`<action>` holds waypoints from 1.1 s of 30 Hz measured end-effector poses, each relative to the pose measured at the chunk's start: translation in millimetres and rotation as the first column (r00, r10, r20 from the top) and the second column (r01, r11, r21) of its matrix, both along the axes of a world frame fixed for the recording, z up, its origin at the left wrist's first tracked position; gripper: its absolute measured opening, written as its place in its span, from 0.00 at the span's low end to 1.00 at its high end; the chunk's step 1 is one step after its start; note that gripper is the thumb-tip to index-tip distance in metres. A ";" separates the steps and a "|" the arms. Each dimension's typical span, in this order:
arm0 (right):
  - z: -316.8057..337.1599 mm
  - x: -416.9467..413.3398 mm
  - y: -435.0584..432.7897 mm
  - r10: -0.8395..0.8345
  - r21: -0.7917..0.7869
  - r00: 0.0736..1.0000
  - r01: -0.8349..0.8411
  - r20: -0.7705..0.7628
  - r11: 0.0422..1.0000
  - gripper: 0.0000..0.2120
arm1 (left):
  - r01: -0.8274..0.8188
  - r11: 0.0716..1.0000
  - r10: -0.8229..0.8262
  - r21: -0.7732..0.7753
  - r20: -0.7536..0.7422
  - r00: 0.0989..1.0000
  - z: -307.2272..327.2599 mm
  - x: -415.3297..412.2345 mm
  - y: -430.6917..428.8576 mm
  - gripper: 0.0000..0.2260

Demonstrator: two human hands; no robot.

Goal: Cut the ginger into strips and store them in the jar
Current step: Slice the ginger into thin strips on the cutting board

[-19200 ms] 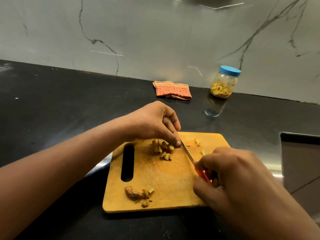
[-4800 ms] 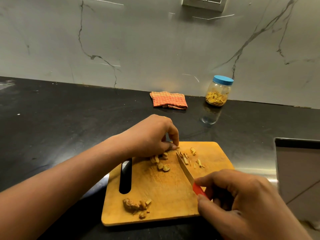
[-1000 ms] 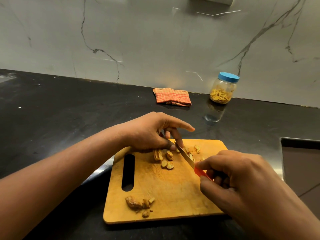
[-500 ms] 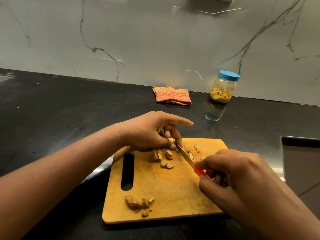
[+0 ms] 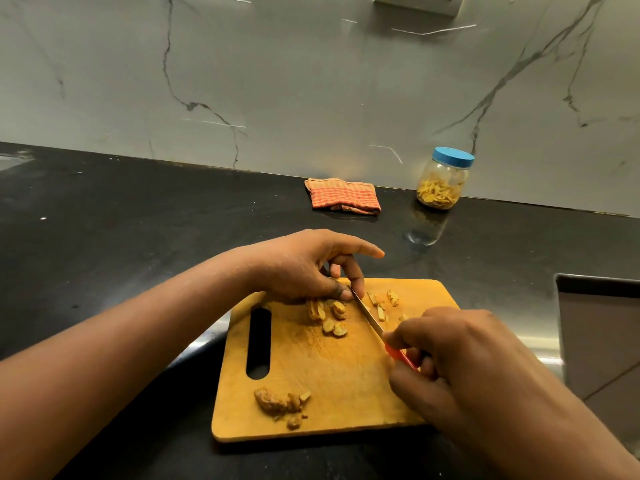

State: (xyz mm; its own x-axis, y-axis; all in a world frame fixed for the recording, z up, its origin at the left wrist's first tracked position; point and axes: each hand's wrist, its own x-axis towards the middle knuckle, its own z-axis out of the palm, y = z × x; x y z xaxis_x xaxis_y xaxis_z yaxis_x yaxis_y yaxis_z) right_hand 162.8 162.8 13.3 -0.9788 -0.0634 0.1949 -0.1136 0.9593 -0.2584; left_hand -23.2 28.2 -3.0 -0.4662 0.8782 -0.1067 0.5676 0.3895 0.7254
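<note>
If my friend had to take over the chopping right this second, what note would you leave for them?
Left hand: thumb and fingertip hold the ginger slices at the blade.
Right hand: grips the red-handled knife, tip down on the cutting board.
Done: a few strips lie right of the blade; the jar, lid on, by the wall already holds some.
To do: strip the slices, cut the whole ginger chunk near the board's front edge, then open the jar and put everything in.
</note>
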 end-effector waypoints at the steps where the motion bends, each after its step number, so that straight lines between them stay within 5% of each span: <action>1: 2.3 3.4 1.0 0.001 -0.010 1.000 -0.001 0.008 1.000 0.13 | 0.000 1.000 0.000 0.011 0.007 1.000 -0.5 -0.3 -0.9 0.30; 12: 8.7 16.3 8.9 -0.001 -0.038 0.999 -0.001 -0.034 0.999 0.15 | -0.116 0.976 0.088 0.186 0.154 0.984 0.2 -10.5 -17.7 0.36; 33: 5.5 5.9 -5.7 -0.058 -0.159 0.998 0.053 -0.029 0.986 0.13 | -0.183 0.972 0.175 0.146 0.063 0.983 -4.6 -4.6 -10.1 0.35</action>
